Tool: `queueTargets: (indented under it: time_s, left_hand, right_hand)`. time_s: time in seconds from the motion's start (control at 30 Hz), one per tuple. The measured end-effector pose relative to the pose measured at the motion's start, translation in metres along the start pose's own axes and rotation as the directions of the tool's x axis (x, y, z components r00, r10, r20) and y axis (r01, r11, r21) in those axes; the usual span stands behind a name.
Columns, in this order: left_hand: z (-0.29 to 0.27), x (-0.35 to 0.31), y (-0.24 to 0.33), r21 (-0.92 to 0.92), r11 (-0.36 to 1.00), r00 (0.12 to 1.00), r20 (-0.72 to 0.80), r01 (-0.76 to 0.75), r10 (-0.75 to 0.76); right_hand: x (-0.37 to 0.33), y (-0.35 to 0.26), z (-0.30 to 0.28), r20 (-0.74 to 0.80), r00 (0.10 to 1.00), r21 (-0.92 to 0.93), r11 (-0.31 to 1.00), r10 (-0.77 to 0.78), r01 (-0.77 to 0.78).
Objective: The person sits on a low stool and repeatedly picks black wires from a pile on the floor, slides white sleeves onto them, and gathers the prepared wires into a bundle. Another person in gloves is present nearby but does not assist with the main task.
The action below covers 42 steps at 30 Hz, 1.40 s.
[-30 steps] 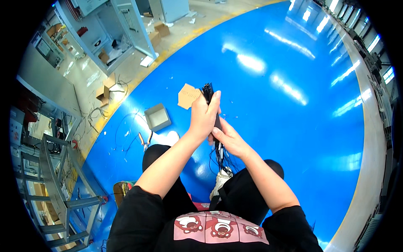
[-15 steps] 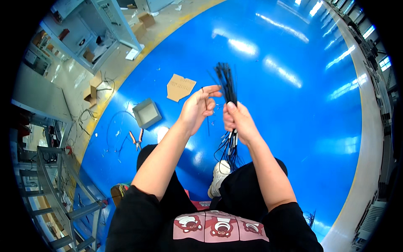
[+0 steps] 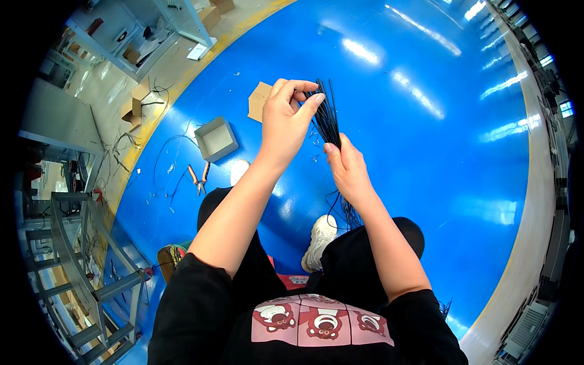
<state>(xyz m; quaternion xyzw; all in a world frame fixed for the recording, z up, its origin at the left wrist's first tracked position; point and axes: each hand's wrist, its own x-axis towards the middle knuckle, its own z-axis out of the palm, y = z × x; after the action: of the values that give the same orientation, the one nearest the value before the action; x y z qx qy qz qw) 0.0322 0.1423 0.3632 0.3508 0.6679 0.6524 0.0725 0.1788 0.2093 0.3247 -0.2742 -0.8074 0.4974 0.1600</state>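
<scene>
Head view: the person sits above a glossy blue floor (image 3: 426, 182). The right hand (image 3: 348, 170) is closed round the middle of a bundle of thin black cable ties (image 3: 328, 118); their tips fan upward above the fist, and the tails hang below it toward a white shoe (image 3: 319, 240). The left hand (image 3: 286, 118) pinches the upper ends between thumb and forefinger. A grey box (image 3: 216, 139), orange-handled pliers (image 3: 198, 177) and a cardboard piece (image 3: 260, 100) lie on the floor, left of the hands.

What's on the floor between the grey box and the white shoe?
In the head view, orange-handled pliers lie on the blue floor between the grey box and the white shoe, with the person's dark-trousered knee closer to the shoe.
</scene>
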Motion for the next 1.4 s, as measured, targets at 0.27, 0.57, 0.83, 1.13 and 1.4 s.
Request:
queueTargets:
  time_s: [0.27, 0.57, 0.83, 1.13, 1.4]
  left_hand:
    - [-0.004, 0.005, -0.024, -0.068, 0.996, 0.998, 0.028, 0.05, -0.048]
    - [-0.007, 0.01, -0.02, -0.285, 0.94, 0.983, 0.034, 0.185, -0.183]
    - [-0.027, 0.005, -0.016, -0.402, 0.722, 0.811, 0.438, 0.563, -0.388]
    - [0.0, -0.017, -0.017, -0.066, 0.752, 0.655, 0.543, 0.656, -0.525]
    - [0.011, -0.023, -0.01, 0.169, 0.79, 0.541, 0.644, 0.589, -0.541]
  right_hand:
    - [0.002, 0.002, 0.007, 0.015, 0.999, -0.008, 0.999, -0.036, 0.036]
    - [0.0, 0.005, 0.01, 0.123, 0.988, 0.251, 0.961, 0.088, -0.117]
    - [0.009, 0.006, -0.025, -0.058, 0.982, 0.473, 0.871, 0.179, -0.131]
    - [0.007, -0.003, -0.03, 0.071, 0.984, 0.582, 0.795, 0.163, -0.173]
    - [0.004, -0.007, -0.032, 0.251, 0.961, 0.684, 0.682, 0.115, -0.26]
